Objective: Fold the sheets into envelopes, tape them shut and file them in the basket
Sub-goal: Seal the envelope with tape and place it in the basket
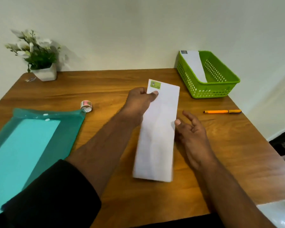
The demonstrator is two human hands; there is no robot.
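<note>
left hand (139, 100): you pinch the folded envelope (157, 130) near its far end, thumb on top just below the green sticker (155, 85).
right hand (192, 129): fingers spread and loose, holding nothing, thumb tip at the envelope's right edge.
envelope: raised over the table (115, 83) middle, long axis running away from you.
step: looks like filing; flaps seem closed.
basket (220, 89): far right corner of the table, one filed envelope (194, 66) leaning inside on its left.
how: keep the pinch firm, steady the long edge with your right, slide it in beside the first.
tape roll (86, 106): left of centre, touching the teal folder (69, 129) corner.
pen (222, 111): near the right edge.
</note>
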